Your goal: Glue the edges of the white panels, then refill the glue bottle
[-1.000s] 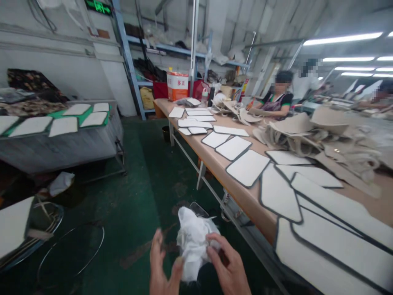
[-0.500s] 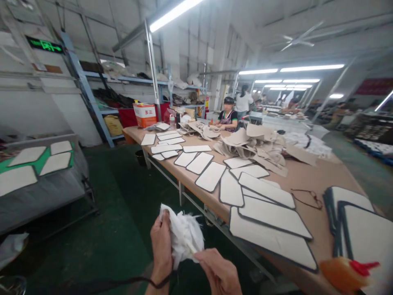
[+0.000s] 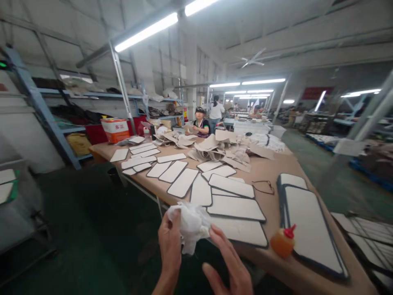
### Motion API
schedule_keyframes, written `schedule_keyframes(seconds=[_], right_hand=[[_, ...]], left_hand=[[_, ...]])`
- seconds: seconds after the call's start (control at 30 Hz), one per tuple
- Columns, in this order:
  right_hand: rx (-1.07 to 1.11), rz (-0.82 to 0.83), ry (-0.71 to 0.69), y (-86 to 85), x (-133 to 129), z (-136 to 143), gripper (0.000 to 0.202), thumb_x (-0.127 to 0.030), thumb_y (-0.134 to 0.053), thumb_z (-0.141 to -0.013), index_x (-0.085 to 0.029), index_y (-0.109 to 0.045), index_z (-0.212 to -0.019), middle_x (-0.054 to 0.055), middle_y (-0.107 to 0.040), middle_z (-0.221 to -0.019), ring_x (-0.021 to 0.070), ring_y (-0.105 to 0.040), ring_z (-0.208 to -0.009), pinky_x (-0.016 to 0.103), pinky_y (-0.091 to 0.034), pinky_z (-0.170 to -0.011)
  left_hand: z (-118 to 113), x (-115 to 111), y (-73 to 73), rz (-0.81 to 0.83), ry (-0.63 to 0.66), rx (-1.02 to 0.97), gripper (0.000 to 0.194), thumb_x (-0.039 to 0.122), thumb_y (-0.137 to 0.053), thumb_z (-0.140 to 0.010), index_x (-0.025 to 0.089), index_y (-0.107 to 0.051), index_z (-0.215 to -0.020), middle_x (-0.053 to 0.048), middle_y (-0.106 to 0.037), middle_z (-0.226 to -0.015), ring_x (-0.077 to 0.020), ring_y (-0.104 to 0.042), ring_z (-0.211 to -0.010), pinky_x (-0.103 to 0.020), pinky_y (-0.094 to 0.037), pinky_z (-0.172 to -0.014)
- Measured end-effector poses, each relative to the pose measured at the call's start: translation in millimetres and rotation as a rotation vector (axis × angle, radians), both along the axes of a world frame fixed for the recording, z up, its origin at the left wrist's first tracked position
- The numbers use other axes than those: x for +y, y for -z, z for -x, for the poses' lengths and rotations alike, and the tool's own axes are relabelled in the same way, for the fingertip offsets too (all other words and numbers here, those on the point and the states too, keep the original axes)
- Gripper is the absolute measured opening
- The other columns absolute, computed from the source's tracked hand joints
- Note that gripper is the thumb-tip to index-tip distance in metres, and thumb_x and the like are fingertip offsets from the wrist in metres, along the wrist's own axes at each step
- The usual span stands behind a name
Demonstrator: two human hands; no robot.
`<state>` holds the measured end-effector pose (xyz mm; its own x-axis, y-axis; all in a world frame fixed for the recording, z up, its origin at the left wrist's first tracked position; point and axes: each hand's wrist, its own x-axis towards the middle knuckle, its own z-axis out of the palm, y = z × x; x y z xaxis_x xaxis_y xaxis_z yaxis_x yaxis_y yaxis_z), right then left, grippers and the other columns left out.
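Observation:
A crumpled white cloth or tissue-like bundle (image 3: pixel 193 224) hangs in front of the table's near edge. My left hand (image 3: pixel 170 241) grips its left side, thumb on top. At the bundle's right edge is my right hand (image 3: pixel 230 262), its fingers spread and thumb apart, fingertips close to or touching the material. Pale rectangular panels with dark edging (image 3: pixel 236 229) lie beyond the hands on the brown table (image 3: pixel 264 262). An orange bottle with a red cap (image 3: pixel 283 242) stands to the right, beside a stack of larger panels (image 3: pixel 310 225).
Eyeglasses (image 3: pixel 264 187) rest on the table behind the bottle. Beige pieces (image 3: pixel 215 147) are heaped farther back, near a seated person (image 3: pixel 202 125). A red-and-white box (image 3: pixel 115 130) stands at the far left corner. Shelving (image 3: pixel 82 94) lines the wall.
The view has turned right and the table sits more centrally. My right hand has opened from its pinch on the bundle. The seated person's hands now hold up a beige piece.

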<state>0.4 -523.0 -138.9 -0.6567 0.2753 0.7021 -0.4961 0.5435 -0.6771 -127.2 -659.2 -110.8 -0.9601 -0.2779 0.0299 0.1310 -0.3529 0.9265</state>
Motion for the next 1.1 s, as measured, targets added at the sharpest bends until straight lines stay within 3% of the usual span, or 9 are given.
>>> schedule_keyframes(seconds=[0.07, 0.2, 0.3, 0.4, 0.47, 0.67, 0.8, 0.93, 1.1], right_hand=[[-0.021, -0.089, -0.010, -5.9, -3.1, 15.2, 0.055, -0.019, -0.063, -0.081, -0.026, -0.051, -0.134, 0.008, -0.053, -0.137, 0.0260, -0.052, -0.124, 0.036, -0.046, -0.100], [-0.198, 0.125, 0.097, -3.8, -5.1, 42.3, 0.058, -0.017, -0.064, -0.076, -0.021, -0.052, -0.132, 0.011, -0.054, -0.136, 0.0270, -0.049, -0.126, 0.041, -0.043, -0.103], [-0.265, 0.260, 0.149, -6.9, 0.3, 48.9, 0.048, -0.022, -0.070, -0.070, -0.020, -0.063, -0.117, 0.010, -0.065, -0.121, 0.0272, -0.058, -0.115, 0.039, -0.047, -0.099], [-0.236, 0.281, 0.172, -15.8, 8.7, 51.5, 0.012, -0.029, -0.069, -0.073, -0.022, -0.071, -0.082, 0.007, -0.072, -0.099, 0.0252, -0.063, -0.102, 0.035, -0.049, -0.093], [-0.229, 0.296, 0.155, -18.9, 13.5, 53.3, 0.013, -0.034, -0.067, -0.077, -0.022, -0.069, -0.070, 0.007, -0.072, -0.090, 0.0248, -0.063, -0.100, 0.035, -0.048, -0.093], [-0.233, 0.425, 0.209, -12.8, 14.5, 59.0, 0.052, -0.045, -0.062, -0.082, -0.024, -0.054, -0.129, 0.010, -0.053, -0.136, 0.0264, -0.047, -0.127, 0.044, -0.035, -0.108], [-0.422, 0.358, 0.061, -7.4, 0.4, 67.7, 0.039, -0.049, -0.068, -0.075, -0.018, -0.072, -0.098, 0.014, -0.067, -0.115, 0.0300, -0.058, -0.113, 0.043, -0.040, -0.102], [-0.380, 0.766, 0.097, -9.0, -17.2, 69.3, 0.028, -0.046, -0.068, -0.076, -0.018, -0.069, -0.074, 0.006, -0.072, -0.080, 0.0205, -0.066, -0.075, 0.029, -0.051, -0.072], [-0.247, 1.230, -0.022, -21.6, -25.5, 72.3, 0.036, -0.053, -0.073, -0.068, -0.020, -0.067, -0.084, 0.008, -0.073, -0.088, 0.0251, -0.068, -0.078, 0.035, -0.054, -0.067]], left_hand=[[-17.8, 27.6, -5.2, -0.074, 0.120, -0.038, 0.043, 0.049, -0.073, -0.066, 0.015, -0.065, -0.092, 0.000, -0.068, -0.075, -0.0144, -0.061, -0.066, -0.021, -0.047, -0.057], [-31.2, 50.3, -17.5, -0.234, 0.368, -0.145, 0.051, 0.045, -0.081, -0.059, 0.015, -0.062, -0.095, -0.001, -0.069, -0.075, -0.0170, -0.065, -0.068, -0.022, -0.050, -0.059], [-22.9, 44.9, -20.0, -0.325, 0.542, -0.207, 0.054, 0.041, -0.083, -0.058, 0.015, -0.060, -0.100, -0.003, -0.070, -0.079, -0.0179, -0.067, -0.071, -0.023, -0.051, -0.060], [-9.8, 33.0, -14.6, -0.338, 0.699, -0.262, 0.057, 0.036, -0.082, -0.061, 0.014, -0.057, -0.107, -0.006, -0.070, -0.086, -0.0181, -0.067, -0.073, -0.023, -0.052, -0.062], [-0.9, 25.2, -9.2, -0.317, 0.766, -0.275, 0.060, 0.034, -0.082, -0.062, 0.013, -0.055, -0.111, -0.008, -0.070, -0.089, -0.0185, -0.068, -0.072, -0.024, -0.052, -0.062], [20.3, 12.4, 3.2, -0.251, 0.787, -0.251, 0.065, 0.033, -0.085, -0.057, 0.020, -0.048, -0.109, -0.002, -0.068, -0.077, -0.0163, -0.065, -0.062, -0.023, -0.050, -0.057], [29.0, 8.4, 10.7, -0.121, 0.894, -0.248, 0.040, 0.039, -0.081, -0.061, 0.014, -0.059, -0.084, -0.002, -0.064, -0.069, -0.0123, -0.058, -0.056, -0.021, -0.047, -0.053], [37.9, 3.9, 19.4, -0.042, 0.809, -0.147, 0.033, 0.036, -0.083, -0.059, 0.014, -0.062, -0.072, 0.000, -0.060, -0.071, -0.0117, -0.054, -0.064, -0.019, -0.044, -0.058], [40.6, 2.1, 23.1, 0.026, 0.856, -0.072, 0.031, 0.044, -0.075, -0.067, 0.014, -0.066, -0.070, -0.004, -0.060, -0.081, -0.0169, -0.055, -0.078, -0.022, -0.045, -0.069]])
